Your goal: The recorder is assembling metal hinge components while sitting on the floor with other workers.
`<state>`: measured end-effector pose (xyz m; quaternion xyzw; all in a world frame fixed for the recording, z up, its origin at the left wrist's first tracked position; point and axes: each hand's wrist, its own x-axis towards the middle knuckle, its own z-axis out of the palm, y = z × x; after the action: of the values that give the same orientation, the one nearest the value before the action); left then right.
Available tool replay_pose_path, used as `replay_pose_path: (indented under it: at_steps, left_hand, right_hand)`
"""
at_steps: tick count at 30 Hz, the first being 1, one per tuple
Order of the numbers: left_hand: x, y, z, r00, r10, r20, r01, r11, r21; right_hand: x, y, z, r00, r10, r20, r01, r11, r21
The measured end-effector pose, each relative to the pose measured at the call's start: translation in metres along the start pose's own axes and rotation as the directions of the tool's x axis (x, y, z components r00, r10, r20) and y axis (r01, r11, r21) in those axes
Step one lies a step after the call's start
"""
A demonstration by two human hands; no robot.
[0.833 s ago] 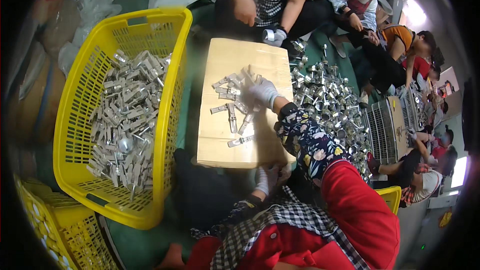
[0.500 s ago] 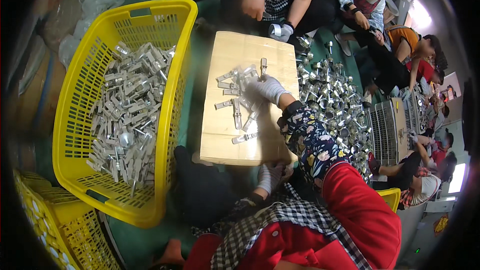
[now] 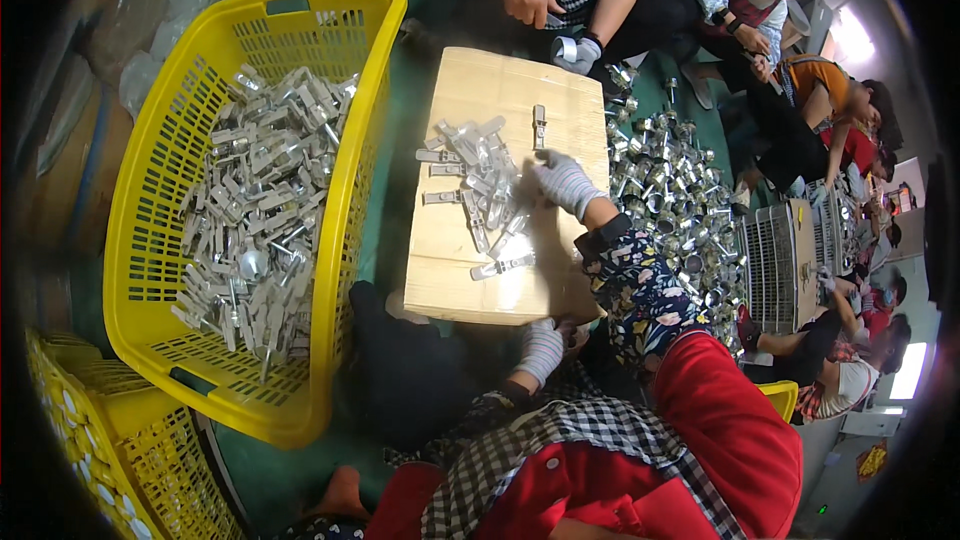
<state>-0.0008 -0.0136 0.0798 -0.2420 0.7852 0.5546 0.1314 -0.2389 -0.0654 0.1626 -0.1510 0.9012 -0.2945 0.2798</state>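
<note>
My right hand point(image 3: 568, 185), in a striped glove with bare fingertips, is over the right half of a cardboard-covered board point(image 3: 470, 295). Its fingers are bent together, and whatever may be in them is hidden. Just beyond the fingertips lies a single metal clip with a light grey handle point(image 3: 540, 127). A loose heap of similar metal clips point(image 3: 490, 178) lies to the left of that hand. Close to the board's near edge is my left hand point(image 3: 543, 350), also gloved, with its fingers curled inward; I cannot make out what they hold.
To the left stands a yellow basket point(image 3: 345, 230) full of such clips. A second yellow basket point(image 3: 180, 460) holds round white-topped parts. Cup-shaped metal parts point(image 3: 670, 180) are piled right of the board. Across it, a co-worker's gloved hand point(image 3: 578, 55) holds a metal ring point(image 3: 563, 49).
My right hand has moved off the clips to the right, and the clips on the board lie closer together. My left hand stays by the near edge. The whole view has shifted slightly.
</note>
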Motion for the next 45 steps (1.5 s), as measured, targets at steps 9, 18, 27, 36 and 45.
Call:
replay_pose_path:
  at_steps: [9,18,27,36,45]
  left_hand:
    - [-0.001,-0.005,0.004,0.999,-0.005,-0.044,-0.002,0.986,-0.168]
    - [-0.006,-0.027,0.025,0.992,0.117,0.039,-0.102,0.955,-0.278]
    - [0.005,0.013,0.003,0.991,0.105,-0.083,-0.121,0.969,-0.214]
    - [0.015,-0.023,0.007,0.983,-0.172,0.063,0.180,0.838,-0.515]
    - [0.009,-0.037,-0.002,1.000,-0.003,0.001,0.003,0.885,-0.466]
  right_hand:
    - [0.012,-0.044,0.014,0.809,-0.555,-0.195,0.462,0.804,-0.374]
    - [0.053,-0.066,0.100,0.691,-0.670,0.272,0.586,0.298,-0.753]
    - [-0.020,-0.022,-0.048,0.560,-0.821,-0.110,0.638,0.512,-0.576]
    - [-0.195,0.150,-0.038,0.936,-0.244,0.254,0.320,0.891,-0.322]
    - [-0.142,0.248,0.048,0.929,0.099,-0.356,-0.208,0.936,-0.283]
